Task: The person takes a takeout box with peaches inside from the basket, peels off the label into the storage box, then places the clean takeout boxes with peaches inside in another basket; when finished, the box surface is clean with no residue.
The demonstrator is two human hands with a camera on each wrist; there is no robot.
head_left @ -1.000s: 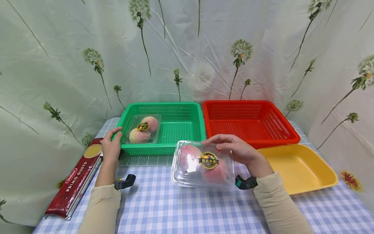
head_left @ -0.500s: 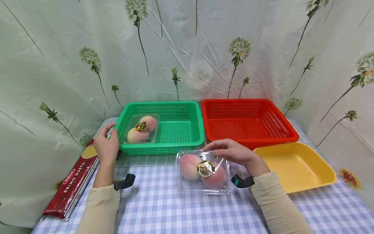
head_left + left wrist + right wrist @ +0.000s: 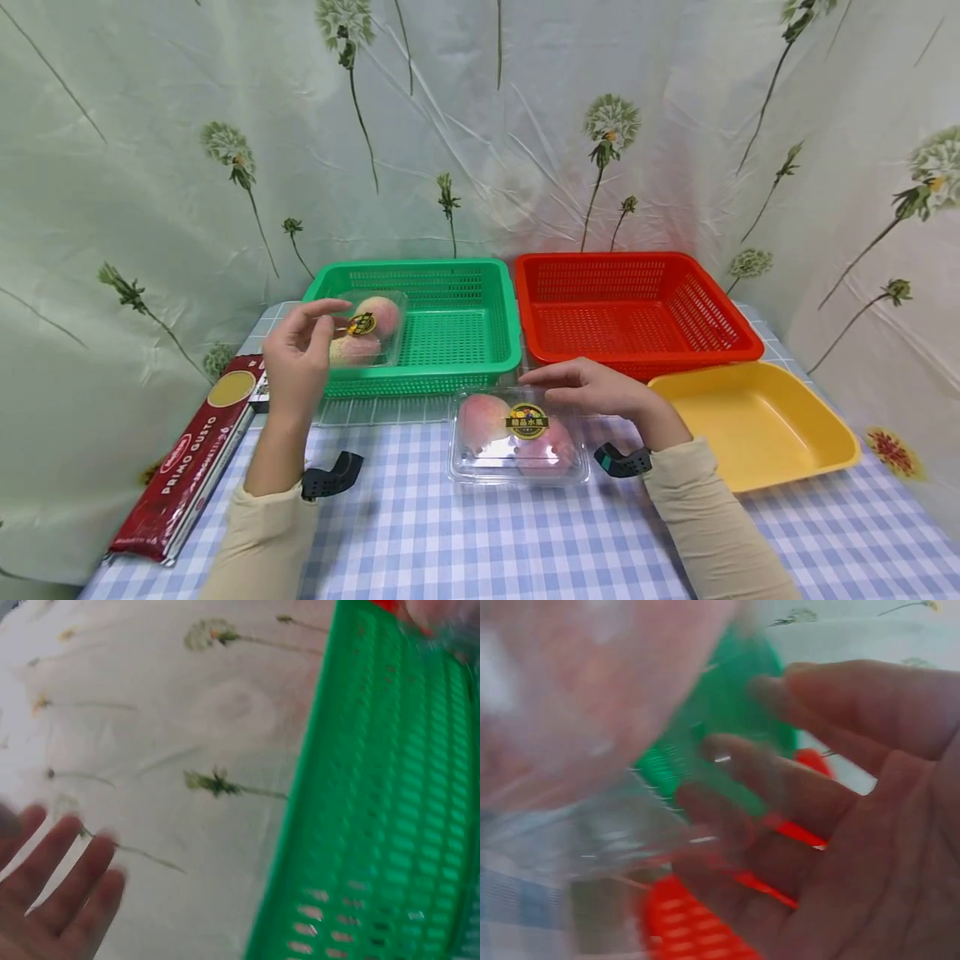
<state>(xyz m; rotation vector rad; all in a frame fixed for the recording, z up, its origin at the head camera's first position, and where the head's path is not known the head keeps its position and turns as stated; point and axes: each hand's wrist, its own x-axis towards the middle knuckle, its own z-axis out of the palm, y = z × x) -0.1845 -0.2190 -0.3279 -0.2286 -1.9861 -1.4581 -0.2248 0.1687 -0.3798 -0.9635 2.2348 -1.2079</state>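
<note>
In the head view, my right hand (image 3: 603,392) grips the far right corner of a clear plastic clamshell of peaches (image 3: 483,425). Two pink peaches and a black-and-gold sticker show through its lid. The right wrist view has the fingers (image 3: 742,761) partly behind the blurred clear plastic. My left hand (image 3: 298,354) hovers at the left end of the green basket (image 3: 457,379), fingers spread and holding nothing. Beyond it, a second clamshell of peaches (image 3: 378,315) lies inside that basket, partly covered by the hand. Whether the left fingertips touch it is unclear.
A red basket (image 3: 600,329) stands right of the green one. The yellow tray (image 3: 750,429) sits in front of it at the right. A dark red spaghetti packet (image 3: 183,458) lies at the left on the checked cloth (image 3: 420,542). A flowered curtain (image 3: 487,125) hangs behind.
The held clamshell has come down slightly and its tilt has changed, with the right hand still at its corner. My left hand has left the green basket's rim and shifted right, over its left end.
</note>
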